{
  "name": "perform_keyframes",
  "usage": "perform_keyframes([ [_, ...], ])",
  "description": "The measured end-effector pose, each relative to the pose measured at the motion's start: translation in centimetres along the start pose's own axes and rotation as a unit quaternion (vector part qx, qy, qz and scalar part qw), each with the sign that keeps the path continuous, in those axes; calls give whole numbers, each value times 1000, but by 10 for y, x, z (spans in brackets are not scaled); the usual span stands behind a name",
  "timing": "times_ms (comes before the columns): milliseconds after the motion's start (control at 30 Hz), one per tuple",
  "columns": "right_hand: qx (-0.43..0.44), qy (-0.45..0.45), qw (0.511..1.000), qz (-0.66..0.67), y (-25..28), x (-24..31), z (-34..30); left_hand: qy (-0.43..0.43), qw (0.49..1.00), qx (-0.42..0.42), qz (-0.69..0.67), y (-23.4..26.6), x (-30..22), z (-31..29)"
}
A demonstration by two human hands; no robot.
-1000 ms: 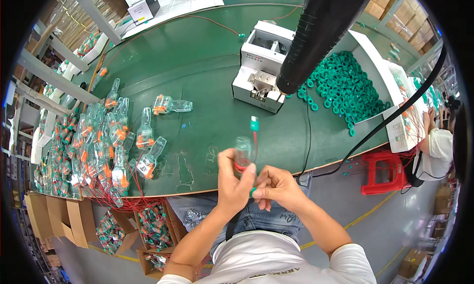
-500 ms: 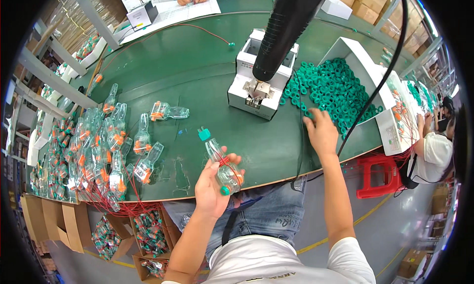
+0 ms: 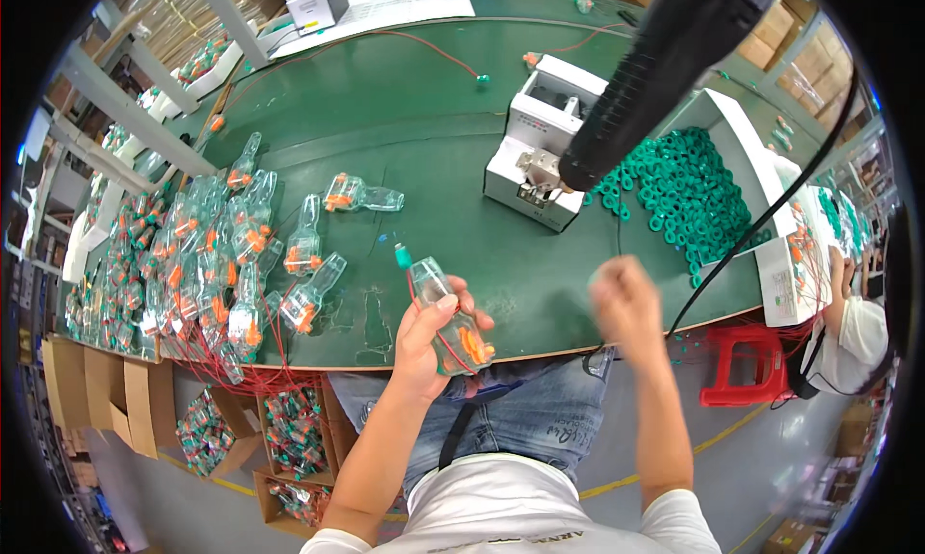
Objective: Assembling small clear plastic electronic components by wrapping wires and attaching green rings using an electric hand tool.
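Observation:
My left hand (image 3: pixel 426 347) is closed around a clear plastic bottle (image 3: pixel 434 280), which tilts over the table's near edge. An orange piece (image 3: pixel 470 346) shows inside its wide lower end. Beside its narrow neck stands a small green cap (image 3: pixel 403 256), and a red wire runs down the bottle's side. My right hand (image 3: pixel 628 308) hovers over the table to the right, blurred by motion. Its fingers are bunched together; a faint green tint shows at the tips, too smeared to name. Beyond that hand lies a heap of green rings (image 3: pixel 689 188).
A white boxy device (image 3: pixel 540 159) stands under a black cylindrical tool (image 3: pixel 665 72). Many similar bottles (image 3: pixel 207 265) cover the left side. An open white box (image 3: pixel 747 149) surrounds part of the rings. A black cable (image 3: pixel 761 236) crosses at right. A red stool (image 3: pixel 742 366) and a seated person are further right.
My right hand has moved away from the green rings, nearer the table's front edge, its fingers drawn together. The bottle in my left hand has turned, showing more orange. The whole view has shifted.

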State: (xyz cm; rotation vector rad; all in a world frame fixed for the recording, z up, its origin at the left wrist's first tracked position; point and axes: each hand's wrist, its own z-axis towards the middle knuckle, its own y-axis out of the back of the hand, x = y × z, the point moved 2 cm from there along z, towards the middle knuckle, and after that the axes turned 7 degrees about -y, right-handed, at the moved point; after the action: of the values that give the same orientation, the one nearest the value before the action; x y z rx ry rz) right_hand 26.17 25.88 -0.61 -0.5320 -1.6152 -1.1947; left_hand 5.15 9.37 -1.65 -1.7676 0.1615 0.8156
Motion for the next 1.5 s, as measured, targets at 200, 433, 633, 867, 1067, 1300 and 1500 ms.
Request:
perform_keyframes([
  [200, 344, -165, 838, 389, -73, 42, -59, -17, 997, 73, 29, -6, -5, -7],
  [433, 408, -201, 813, 365, -83, 36, -62, -5, 993, 77, 92, 6, -8, -17],
  [633, 478, -210, 764, 378, -100, 29, -68, -20, 993, 85, 86, 14, -8, -32],
  [867, 492, -271, 740, 370, -130, 17, -101, -46, 984, 18, 170, 31, -18, -73],
  [1067, 543, -230, 799, 119, -156, 30, -127, 19, 962, -274, 6, 150, 2, -189],
  [1300, 357, -177, 892, 216, -131, 58, -54, -118, 814, -566, -53, 435, -56, -334],
  [1500, 200, -151, 960, 127, -103, 22, -25, -427, 583, -641, 257, 361, -199, -223],
])
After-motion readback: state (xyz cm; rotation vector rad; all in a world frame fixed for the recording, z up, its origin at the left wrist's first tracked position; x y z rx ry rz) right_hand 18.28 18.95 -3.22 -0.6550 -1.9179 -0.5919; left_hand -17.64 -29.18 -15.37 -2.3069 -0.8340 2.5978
